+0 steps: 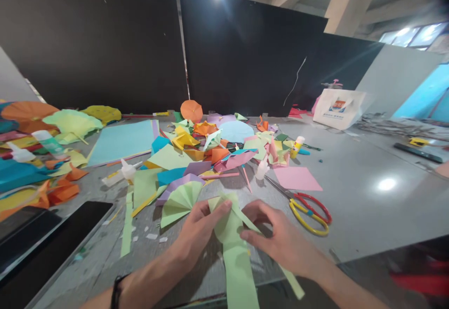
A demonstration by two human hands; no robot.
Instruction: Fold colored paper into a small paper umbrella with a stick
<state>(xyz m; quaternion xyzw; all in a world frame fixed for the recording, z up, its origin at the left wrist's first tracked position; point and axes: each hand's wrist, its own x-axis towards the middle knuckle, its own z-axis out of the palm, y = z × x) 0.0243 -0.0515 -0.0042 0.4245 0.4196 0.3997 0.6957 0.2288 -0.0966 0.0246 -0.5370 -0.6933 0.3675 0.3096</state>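
Green paper strip (235, 262) is bunched into folds at its top, held between both my hands. My left hand (199, 232) comes in from the left with the wrist angled inward, a black wristband (117, 291) on that wrist. Its thumb lies across the front of the paper, and its fingers curl behind. My right hand (277, 236) comes in from the other side, knuckles up, its grip closed on the paper between thumb and bent fingers. Both grips are shut, and only the paper bridges the small gap between them. Two tails of the strip drop past the near edge of the worktop (354, 215).

Just left of the strip lies a pleated green paper fan (178, 204). Right of the strip, scissors with red and yellow handles (308, 213) lie open, with only a narrow stretch of grey worktop between them and my right hand. A pink paper square (297, 178) sits past their blades. Ahead of the strip spreads a heap of coloured paper pieces (196, 154), and a dark flat slab (58, 239) lies well off to its left, along the worktop's left edge.
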